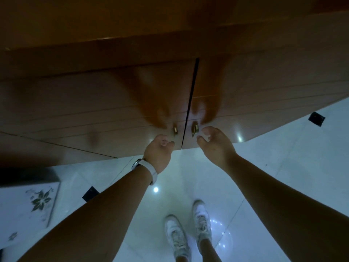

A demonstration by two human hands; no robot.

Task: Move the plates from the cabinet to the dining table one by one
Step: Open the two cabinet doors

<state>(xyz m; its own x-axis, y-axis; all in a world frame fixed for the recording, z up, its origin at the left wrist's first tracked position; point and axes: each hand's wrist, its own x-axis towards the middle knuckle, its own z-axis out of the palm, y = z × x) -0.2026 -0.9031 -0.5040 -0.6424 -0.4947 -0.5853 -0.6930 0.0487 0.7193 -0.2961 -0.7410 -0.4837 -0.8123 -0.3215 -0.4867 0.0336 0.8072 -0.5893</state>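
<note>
No plates are in sight: whatever the wooden cabinet holds stays hidden behind its two doors, which stand all but closed, a thin dark gap running between them. Two small brass knobs flank that gap, the left knob and the right knob, and a person reaches for both at once. The left hand, a white watch strapped at its wrist, hovers just below its knob with fingers loosely curled and nothing in them. The right hand is open and cupped, its fingertips just beside the other knob; whether they touch the brass cannot be told from this angle. Neither hand grips anything. Soft reflections of both hands show on the polished door fronts above.

By every sign this is the opening step of the job, with the cabinet yet to be opened and no plate carried. The next move calls for pinching each knob and drawing the doors outward and apart, with room left for them to swing clear of the body.

The person stands on glossy white floor tiles in white sneakers, close to the cabinet. A pale panel with a floral print sits at lower left. The dining table is out of view.
</note>
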